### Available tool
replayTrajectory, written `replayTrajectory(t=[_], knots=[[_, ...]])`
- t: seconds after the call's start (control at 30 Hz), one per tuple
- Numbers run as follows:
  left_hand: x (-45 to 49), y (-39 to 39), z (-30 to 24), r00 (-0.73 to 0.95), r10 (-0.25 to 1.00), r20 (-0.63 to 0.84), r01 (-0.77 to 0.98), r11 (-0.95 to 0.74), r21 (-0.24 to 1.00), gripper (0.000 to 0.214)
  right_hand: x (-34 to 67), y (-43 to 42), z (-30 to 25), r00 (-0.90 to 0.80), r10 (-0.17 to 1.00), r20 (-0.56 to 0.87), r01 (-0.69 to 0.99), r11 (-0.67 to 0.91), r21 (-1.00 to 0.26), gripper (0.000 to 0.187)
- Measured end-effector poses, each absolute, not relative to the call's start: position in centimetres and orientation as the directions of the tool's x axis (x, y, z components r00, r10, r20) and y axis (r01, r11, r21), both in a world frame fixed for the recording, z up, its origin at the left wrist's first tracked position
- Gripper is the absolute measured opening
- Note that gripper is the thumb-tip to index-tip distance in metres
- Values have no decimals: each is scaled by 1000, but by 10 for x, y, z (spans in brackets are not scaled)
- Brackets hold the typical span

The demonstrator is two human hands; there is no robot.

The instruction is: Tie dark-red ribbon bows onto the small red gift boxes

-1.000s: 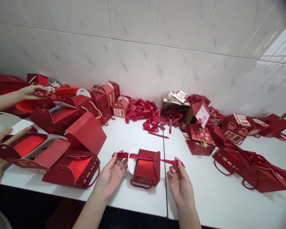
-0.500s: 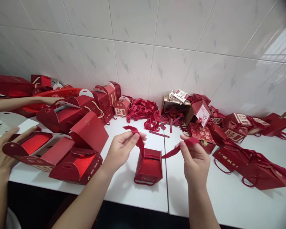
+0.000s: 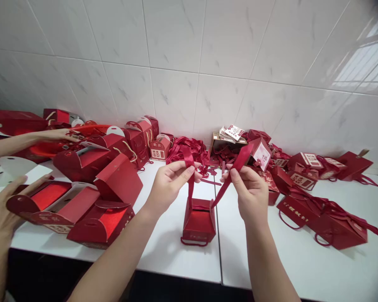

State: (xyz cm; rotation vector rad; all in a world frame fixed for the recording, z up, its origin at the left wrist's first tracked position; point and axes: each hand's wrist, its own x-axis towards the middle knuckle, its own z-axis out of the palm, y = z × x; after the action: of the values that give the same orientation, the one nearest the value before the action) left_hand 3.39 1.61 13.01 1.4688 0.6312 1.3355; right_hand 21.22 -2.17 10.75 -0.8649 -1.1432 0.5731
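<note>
A small red gift box (image 3: 199, 222) stands on the white table, with a cord handle at its near side. A dark red ribbon (image 3: 220, 193) runs through the top of the box, and both its ends rise from there. My left hand (image 3: 171, 182) pinches one end between thumb and fingers, above and left of the box. The other end is pinched in my right hand (image 3: 248, 184), above and right of it. Both ribbon lengths look fairly taut, and their tips stick up past my fingers.
Open red boxes (image 3: 103, 222) crowd the left, where a co-worker's hands (image 3: 6, 205) (image 3: 58, 135) are among them, one reaching to a red tray (image 3: 45, 149). A ribbon pile (image 3: 189, 147) lies by the tiled wall. Ribbon-tied boxes (image 3: 340, 224) stand at right.
Both my hands have drawn the ribbon ends upward and a little closer together, so they now stand steeper. The co-worker's far hand has moved to the tray. The camera view has shifted slightly.
</note>
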Motion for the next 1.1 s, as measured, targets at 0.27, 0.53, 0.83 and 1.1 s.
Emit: replayTrajectory(t=[0.27, 0.53, 0.83, 1.1], knots=[[40, 16, 135, 295, 843, 449, -228, -395, 890, 18, 211, -19, 114, 300, 806, 511, -108, 561, -821, 12], [46, 14, 135, 516, 748, 416, -245, -337, 909, 21, 202, -16, 129, 177, 876, 449, -54, 464, -884, 14], [45, 18, 138, 582, 738, 342, -188, -287, 939, 23, 200, -15, 127, -43, 804, 594, -7, 594, -804, 13], [37, 34, 135, 592, 791, 153, -414, 135, 900, 19, 228, -3, 122, -419, 404, 813, 434, 876, -211, 27]])
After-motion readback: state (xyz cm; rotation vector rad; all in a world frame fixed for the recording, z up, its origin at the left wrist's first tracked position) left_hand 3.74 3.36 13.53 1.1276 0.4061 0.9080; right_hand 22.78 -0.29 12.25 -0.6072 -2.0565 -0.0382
